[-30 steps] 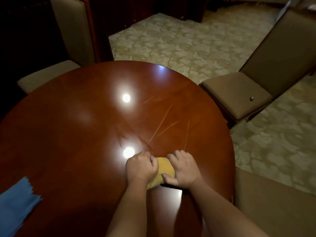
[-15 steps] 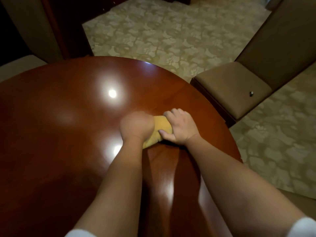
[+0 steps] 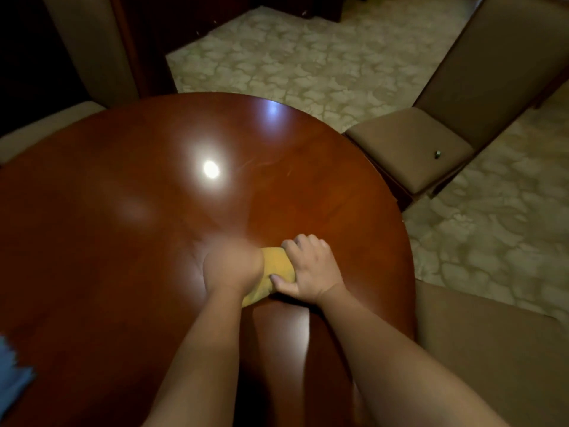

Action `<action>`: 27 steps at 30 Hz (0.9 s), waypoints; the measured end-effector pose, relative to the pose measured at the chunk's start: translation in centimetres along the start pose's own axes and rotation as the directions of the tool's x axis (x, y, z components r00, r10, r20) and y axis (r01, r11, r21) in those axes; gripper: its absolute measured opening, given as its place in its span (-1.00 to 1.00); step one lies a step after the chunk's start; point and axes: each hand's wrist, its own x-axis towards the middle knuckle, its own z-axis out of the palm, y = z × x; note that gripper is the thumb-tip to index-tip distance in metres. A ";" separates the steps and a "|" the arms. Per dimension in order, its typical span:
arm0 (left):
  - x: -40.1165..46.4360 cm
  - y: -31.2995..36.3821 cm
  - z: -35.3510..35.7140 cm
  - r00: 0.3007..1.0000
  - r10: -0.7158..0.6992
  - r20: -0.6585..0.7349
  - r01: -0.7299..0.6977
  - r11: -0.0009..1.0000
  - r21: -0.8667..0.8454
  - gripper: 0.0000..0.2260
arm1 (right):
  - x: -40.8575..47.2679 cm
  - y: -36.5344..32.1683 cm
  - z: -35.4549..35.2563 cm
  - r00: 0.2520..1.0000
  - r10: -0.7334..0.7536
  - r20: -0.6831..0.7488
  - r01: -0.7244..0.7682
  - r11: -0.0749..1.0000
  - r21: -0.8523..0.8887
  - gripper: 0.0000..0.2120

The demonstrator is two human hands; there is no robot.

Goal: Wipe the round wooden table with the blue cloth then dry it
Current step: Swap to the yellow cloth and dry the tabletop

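The round wooden table [image 3: 147, 229] fills most of the view, glossy and dark red-brown. A folded yellow cloth [image 3: 277, 266] lies on its right half. My left hand [image 3: 232, 266], blurred by motion, grips the cloth's left end. My right hand [image 3: 311, 269] holds the right end with fingers curled over it and thumb against its near side. Both hands press the cloth onto the tabletop. The blue cloth [image 3: 14, 372] lies at the table's near left, cut off by the frame edge.
A brown padded chair [image 3: 409, 146] stands close to the table's right edge. Another upholstered chair [image 3: 89, 44] is at the far left. A brown seat [image 3: 492, 349] sits near right. Patterned carpet [image 3: 308, 66] lies beyond the table.
Both hands pushed the yellow cloth away across the table half a second ago, then drew it back toward me. The blue cloth has come back into view at the left edge.
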 end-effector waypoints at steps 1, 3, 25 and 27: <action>-1.5 -0.3 -0.2 1.000 0.000 0.001 0.000 1.000 0.000 -0.56 | -1.3 -1.0 -0.2 1.000 0.003 -0.003 -0.003 1.000 -0.001 -0.45; -4.2 -0.7 -0.6 1.000 -0.003 0.011 0.004 1.000 -0.004 -0.58 | -3.6 -2.4 -0.6 1.000 0.001 -0.003 -0.001 1.000 0.005 -0.46; 8.2 -1.9 -0.3 0.999 0.008 -0.046 -0.009 1.000 -0.008 -0.58 | 8.3 1.9 2.6 0.995 -0.091 -0.032 0.091 0.996 -0.014 -0.47; 11.4 -2.0 -0.3 0.999 0.003 -0.037 -0.003 1.000 -0.004 -0.65 | 11.4 3.0 3.3 0.995 -0.100 -0.018 0.100 0.995 -0.023 -0.47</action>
